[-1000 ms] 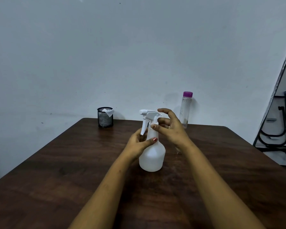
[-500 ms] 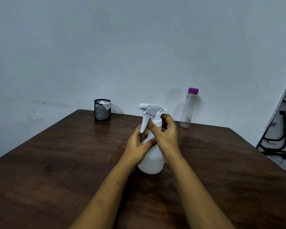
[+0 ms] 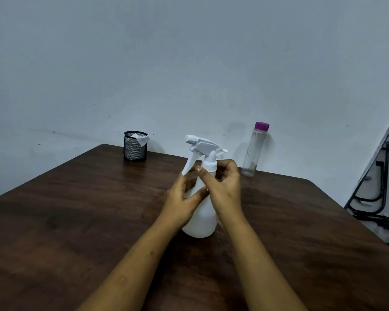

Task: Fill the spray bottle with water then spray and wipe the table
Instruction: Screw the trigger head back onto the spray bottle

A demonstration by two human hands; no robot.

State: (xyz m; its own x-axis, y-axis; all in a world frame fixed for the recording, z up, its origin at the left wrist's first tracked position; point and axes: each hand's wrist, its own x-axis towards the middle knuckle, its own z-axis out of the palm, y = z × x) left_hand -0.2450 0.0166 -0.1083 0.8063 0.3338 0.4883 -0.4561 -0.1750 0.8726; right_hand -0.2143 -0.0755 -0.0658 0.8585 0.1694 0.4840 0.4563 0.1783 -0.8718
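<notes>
A white spray bottle (image 3: 202, 218) stands upright in the middle of the dark wooden table (image 3: 76, 216). Its trigger head (image 3: 202, 144) points left. My left hand (image 3: 182, 198) grips the bottle's upper body from the left. My right hand (image 3: 222, 187) holds the white collar at the neck, thumb in front and fingers curled behind. A clear water bottle (image 3: 255, 151) with a purple cap stands at the table's far edge, to the right of the sprayer. A white cloth or tissue (image 3: 140, 139) sticks out of a black mesh cup (image 3: 135, 147) at the far left.
A pale wall runs right behind the table's far edge. Black metal tubing (image 3: 377, 198) leans on the floor past the table's right side. Bare tabletop stretches to the left and right of my forearms.
My right hand has come down from the trigger head and closed round the collar at the neck. The left hand keeps its hold on the bottle. The view has shifted slightly.
</notes>
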